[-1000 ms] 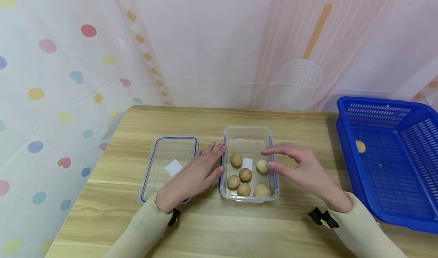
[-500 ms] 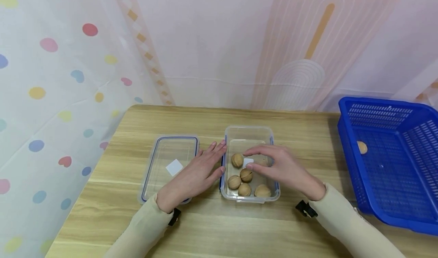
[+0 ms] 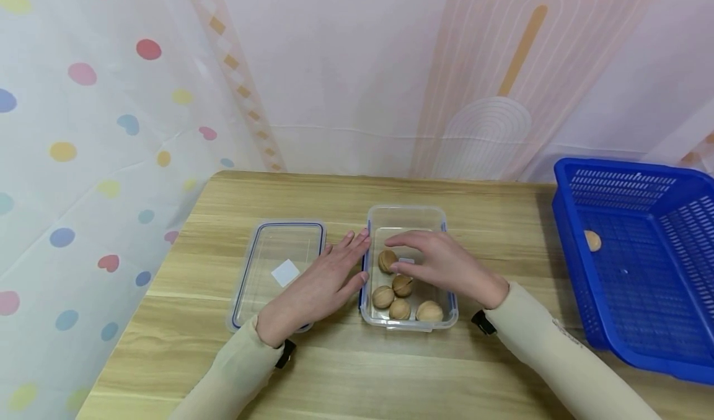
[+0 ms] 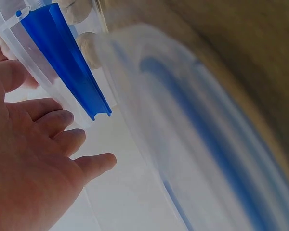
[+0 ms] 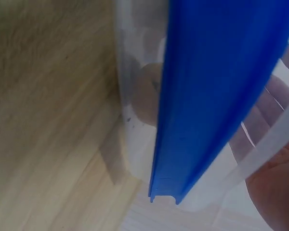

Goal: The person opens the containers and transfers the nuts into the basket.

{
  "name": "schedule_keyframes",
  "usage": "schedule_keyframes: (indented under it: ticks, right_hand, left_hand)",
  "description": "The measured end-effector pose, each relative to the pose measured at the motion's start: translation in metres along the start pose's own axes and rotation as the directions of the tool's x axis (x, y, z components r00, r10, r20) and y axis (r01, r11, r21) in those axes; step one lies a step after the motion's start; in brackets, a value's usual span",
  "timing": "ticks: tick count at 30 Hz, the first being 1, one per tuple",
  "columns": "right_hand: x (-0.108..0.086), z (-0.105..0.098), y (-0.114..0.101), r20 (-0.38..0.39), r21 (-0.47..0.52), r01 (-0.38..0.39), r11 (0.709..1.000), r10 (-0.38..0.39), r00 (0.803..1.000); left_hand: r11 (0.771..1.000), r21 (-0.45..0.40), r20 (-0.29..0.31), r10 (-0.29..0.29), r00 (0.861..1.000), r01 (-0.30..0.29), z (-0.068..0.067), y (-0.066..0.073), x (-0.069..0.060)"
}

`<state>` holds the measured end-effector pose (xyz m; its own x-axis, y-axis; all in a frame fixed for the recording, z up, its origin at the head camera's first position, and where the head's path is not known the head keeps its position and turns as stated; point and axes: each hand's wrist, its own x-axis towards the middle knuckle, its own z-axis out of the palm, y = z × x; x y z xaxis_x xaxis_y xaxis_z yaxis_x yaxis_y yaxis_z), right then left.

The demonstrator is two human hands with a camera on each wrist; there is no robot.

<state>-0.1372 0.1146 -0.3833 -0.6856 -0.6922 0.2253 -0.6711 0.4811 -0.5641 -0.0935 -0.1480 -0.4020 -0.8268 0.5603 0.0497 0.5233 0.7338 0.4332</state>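
Observation:
A clear plastic food box (image 3: 406, 212) with blue side clips holds several walnuts (image 3: 429, 311). Flat against the box's left side, my left hand (image 3: 318, 284) touches its wall with straight fingers; the left wrist view has this hand (image 4: 33, 144) beside a blue clip (image 4: 62, 62). Over the box, my right hand (image 3: 440, 262) reaches in from the right. Its thumb and fingers are spread apart around the upper-left walnut (image 3: 387, 261), and no firm grip shows. Through the clear wall, a walnut (image 5: 147, 94) appears in the right wrist view behind the blue clip (image 5: 207, 86).
Left of the box lies its clear lid (image 3: 268, 246) with a blue seal and white label, partly under my left forearm. A blue plastic basket (image 3: 580, 284) at the right holds one walnut (image 3: 592, 241). A patterned curtain (image 3: 357, 67) hangs behind the wooden table (image 3: 379, 376).
My right hand has moved left across the box, from the pale walnut at its right side to the upper-left walnut. The pale walnut is now hidden. My left hand stays in place.

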Motion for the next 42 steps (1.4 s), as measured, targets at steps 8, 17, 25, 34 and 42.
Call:
schedule_keyframes:
  ticks: [8, 17, 25, 34, 42]
  right_hand:
    - [0.011, 0.003, 0.004, 0.116, -0.049, -0.027, 0.998, 0.032, 0.993]
    - [0.02, 0.004, 0.004, 0.183, -0.108, -0.071, 0.992, 0.09, 0.979]
    - [0.028, 0.005, 0.006, 0.239, -0.118, -0.101, 0.988, 0.127, 0.963]
    - [0.029, 0.01, 0.008, 0.28, -0.106, -0.114, 0.988, 0.139, 0.95]
    - [0.025, 0.004, 0.006, 0.228, -0.086, -0.1, 0.991, 0.117, 0.967]
  left_hand:
    - [1.0, 0.006, 0.005, -0.004, 1.0, 0.004, -0.002, 0.0, 0.001]
    - [1.0, 0.003, 0.004, -0.008, 1.0, 0.008, -0.003, 0.0, 0.001]
    - [1.0, -0.003, -0.001, -0.01, 1.0, 0.01, -0.003, 0.0, 0.001]
    - [1.0, -0.013, 0.01, -0.011, 1.0, 0.011, 0.0, 0.002, -0.002]
    - [1.0, -0.004, 0.0, -0.005, 1.0, 0.005, 0.0, 0.001, -0.002]
